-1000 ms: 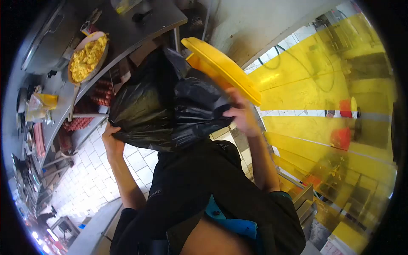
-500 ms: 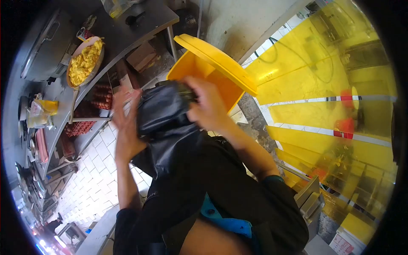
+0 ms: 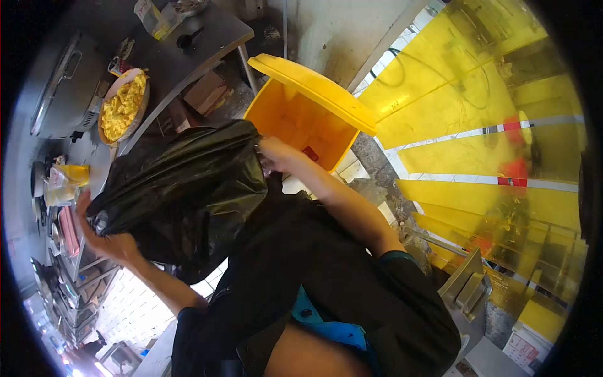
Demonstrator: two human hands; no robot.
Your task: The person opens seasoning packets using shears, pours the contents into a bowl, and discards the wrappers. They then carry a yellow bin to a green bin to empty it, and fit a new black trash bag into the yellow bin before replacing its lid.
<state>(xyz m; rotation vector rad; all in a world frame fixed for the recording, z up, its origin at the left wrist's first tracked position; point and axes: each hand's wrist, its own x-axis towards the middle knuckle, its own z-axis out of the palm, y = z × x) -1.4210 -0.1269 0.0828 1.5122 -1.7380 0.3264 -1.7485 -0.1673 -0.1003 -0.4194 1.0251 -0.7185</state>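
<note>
A black plastic bin bag [image 3: 188, 182] spreads out between my two hands, in front of my dark clothing. Its folds run taut toward the left corner, where my left hand [image 3: 113, 244] has hold of the edge, some fingers stretched up along it. My right hand [image 3: 276, 157] is closed on the bag's right edge; its fingertips are partly hidden. Just beyond that hand stands a yellow bin [image 3: 301, 116], its lid [image 3: 314, 88] tilted up and a small red scrap [image 3: 309, 153] inside.
On the steel counter [image 3: 217, 41] to the left rests a bowl of yellow food [image 3: 122, 110]. Red egg trays show below it in shadow. Yellow translucent strips [image 3: 452, 125] hang at the right, and a white-and-yellow tub [image 3: 531, 342] stands at lower right. White tiles [image 3: 135, 298] cover the floor.
The folded black bag has been opened out wide. My left hand has moved far left with its edge, while my right hand has shifted slightly left and down. The bin's inside is more visible.
</note>
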